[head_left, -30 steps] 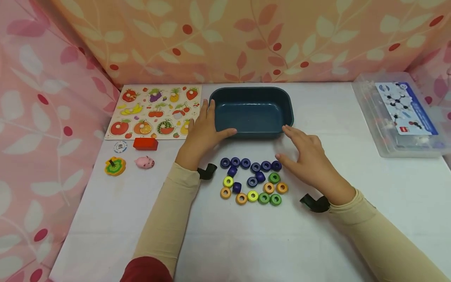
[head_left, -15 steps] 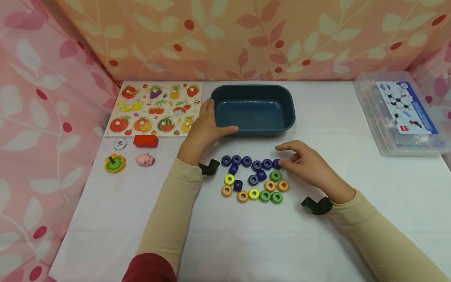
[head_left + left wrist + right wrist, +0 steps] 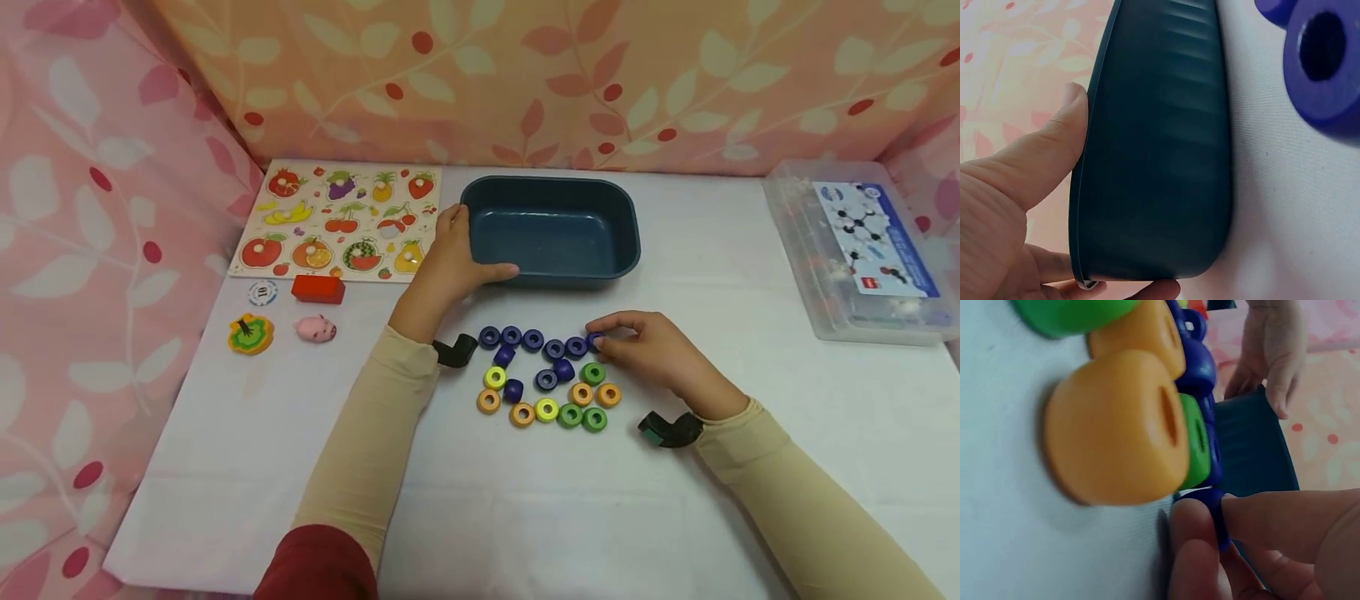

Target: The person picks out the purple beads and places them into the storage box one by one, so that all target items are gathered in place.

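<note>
- Left grip (image 3: 450, 271) holds the tub (image 3: 570, 281) by its left end
- Right grip (image 3: 648, 350) pinches a blue bead (image 3: 1215, 506) in front of the tub
- Other beads (image 3: 564, 372) lie there too
- Puzzle (image 3: 337, 221) left of the tub

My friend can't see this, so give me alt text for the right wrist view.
A right hand pinches a purple bead. Orange beads, green beads and other purple beads cluster alongside on a white surface; at upper right, a left hand holds a dark teal tub.
</note>
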Available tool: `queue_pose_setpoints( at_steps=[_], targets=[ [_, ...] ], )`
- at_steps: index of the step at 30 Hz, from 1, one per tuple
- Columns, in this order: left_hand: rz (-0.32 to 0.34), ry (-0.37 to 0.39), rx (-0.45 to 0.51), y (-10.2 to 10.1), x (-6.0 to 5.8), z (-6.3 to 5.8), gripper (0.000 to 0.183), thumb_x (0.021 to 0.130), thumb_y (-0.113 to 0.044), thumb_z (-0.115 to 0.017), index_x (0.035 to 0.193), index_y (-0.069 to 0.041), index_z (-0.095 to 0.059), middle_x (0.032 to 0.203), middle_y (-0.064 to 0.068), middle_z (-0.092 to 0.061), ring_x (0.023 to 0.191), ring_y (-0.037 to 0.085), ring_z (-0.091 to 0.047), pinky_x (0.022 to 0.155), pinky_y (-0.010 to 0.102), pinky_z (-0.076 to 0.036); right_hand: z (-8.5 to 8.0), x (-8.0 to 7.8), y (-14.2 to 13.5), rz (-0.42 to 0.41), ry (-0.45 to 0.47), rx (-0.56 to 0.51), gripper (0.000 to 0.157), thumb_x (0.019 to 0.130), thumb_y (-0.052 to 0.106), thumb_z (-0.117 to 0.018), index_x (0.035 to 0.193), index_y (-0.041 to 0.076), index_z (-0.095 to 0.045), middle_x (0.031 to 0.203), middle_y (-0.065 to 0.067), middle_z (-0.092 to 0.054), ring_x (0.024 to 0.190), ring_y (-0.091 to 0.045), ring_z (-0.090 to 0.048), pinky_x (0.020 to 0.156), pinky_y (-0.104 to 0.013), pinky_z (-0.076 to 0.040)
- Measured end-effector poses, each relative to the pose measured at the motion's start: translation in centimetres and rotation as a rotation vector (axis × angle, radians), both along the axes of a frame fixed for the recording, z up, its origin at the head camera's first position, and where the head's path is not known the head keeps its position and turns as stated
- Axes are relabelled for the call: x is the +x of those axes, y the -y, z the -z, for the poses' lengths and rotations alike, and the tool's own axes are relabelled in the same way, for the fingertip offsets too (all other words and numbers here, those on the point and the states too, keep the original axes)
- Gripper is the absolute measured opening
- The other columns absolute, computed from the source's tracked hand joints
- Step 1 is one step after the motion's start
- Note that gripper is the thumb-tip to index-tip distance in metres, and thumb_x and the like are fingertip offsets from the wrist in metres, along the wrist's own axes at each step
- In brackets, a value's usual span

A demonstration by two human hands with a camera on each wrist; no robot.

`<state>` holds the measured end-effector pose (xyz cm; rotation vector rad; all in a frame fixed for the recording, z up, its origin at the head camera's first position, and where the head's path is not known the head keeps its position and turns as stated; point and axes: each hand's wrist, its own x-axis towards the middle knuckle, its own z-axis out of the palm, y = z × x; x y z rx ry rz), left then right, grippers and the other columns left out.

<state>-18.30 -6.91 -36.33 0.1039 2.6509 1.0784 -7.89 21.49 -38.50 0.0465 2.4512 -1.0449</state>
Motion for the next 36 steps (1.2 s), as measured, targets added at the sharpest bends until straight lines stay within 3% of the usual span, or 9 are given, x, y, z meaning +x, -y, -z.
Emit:
queue_pose_setpoints(
  at_steps=[6,11,16,21,24,29,33,36],
  targets=[
    [-0.003,0.007,-0.010,0.0,0.0,-0.2,0.123,0.077,-0.053,-0.083,0.162,-0.012,-0.006,0.169,0.004,0.000,0.151,0.028,-0.026,0.121,0.043,-0.030,-0.2,0.0,0.3,0.013,0.055,-0.069,0.033,0.099,0.020,-0.064,0.130,0.010,-0.067,0.119,-0.014,-0.071,0.090,-0.011,-0.071,0.078,-0.020,-0.056],
    [-0.017,0.027,-0.009,-0.2,0.0,-0.3,0.123,0.077,-0.052,-0.084,0.163,-0.014,-0.004,0.168,0.004,0.001,0.150,0.028,-0.028,0.120,0.043,-0.032,-0.4,0.1,0.3,0.020,0.071,-0.056,0.034,0.100,0.024,-0.061,0.131,0.012,-0.066,0.121,-0.014,-0.070,0.092,-0.011,-0.071,0.081,-0.020,-0.055],
    [-0.028,0.029,-0.010,-0.3,0.0,-0.3,0.122,0.077,-0.051,-0.083,0.163,-0.015,-0.004,0.168,0.004,0.001,0.149,0.028,-0.028,0.120,0.042,-0.032,-1.6,-0.1,0.3,-0.017,0.084,-0.035,0.040,0.102,0.037,-0.057,0.134,0.014,-0.064,0.120,-0.012,-0.072,0.099,-0.017,-0.071,0.091,-0.035,-0.056],
    [-0.029,0.028,-0.020,-0.3,0.0,-0.2,0.123,0.077,-0.052,-0.083,0.163,-0.015,-0.003,0.168,0.004,0.001,0.149,0.028,-0.029,0.120,0.042,-0.033,-4.9,-1.0,1.4,0.004,0.058,-0.080,0.044,0.102,0.042,-0.056,0.137,0.016,-0.061,0.122,-0.013,-0.072,0.110,-0.027,-0.071,0.107,-0.054,-0.046],
    [-0.034,0.023,-0.024,0.0,-0.1,-0.2,0.123,0.077,-0.052,-0.083,0.163,-0.013,-0.004,0.168,0.005,0.000,0.150,0.028,-0.029,0.120,0.042,-0.033,-7.2,-2.7,2.7,-0.004,0.018,-0.139,0.042,0.105,0.038,-0.052,0.139,0.015,-0.059,0.131,-0.013,-0.067,0.115,-0.028,-0.068,0.113,-0.057,-0.038],
    [-0.023,0.022,-0.023,0.0,-0.2,-0.2,0.123,0.076,-0.054,-0.083,0.162,-0.011,-0.005,0.168,0.006,-0.001,0.149,0.030,-0.029,0.120,0.042,-0.032,-9.0,-7.3,5.3,-0.044,0.036,-0.279,0.041,0.108,0.018,-0.042,0.146,0.009,-0.051,0.144,-0.012,-0.053,0.119,-0.019,-0.065,0.109,-0.041,-0.045],
    [-0.006,0.014,-0.028,-0.1,-0.2,-0.1,0.124,0.076,-0.055,-0.082,0.162,-0.009,-0.005,0.168,0.007,-0.002,0.149,0.031,-0.030,0.120,0.043,-0.032,-8.7,-11.8,7.6,0.005,0.170,-0.407,0.046,0.107,0.012,-0.038,0.152,0.009,-0.042,0.153,-0.012,-0.043,0.129,-0.021,-0.057,0.111,-0.033,-0.044],
    [-0.005,0.008,-0.025,-0.1,-0.3,0.0,0.124,0.076,-0.055,-0.083,0.162,-0.008,-0.006,0.167,0.008,-0.002,0.148,0.031,-0.031,0.120,0.043,-0.032,-7.7,-14.8,9.2,0.104,0.311,-0.528,0.047,0.108,0.012,-0.039,0.155,0.009,-0.037,0.160,-0.008,-0.032,0.138,-0.025,-0.048,0.115,-0.032,-0.039]
  ],
)
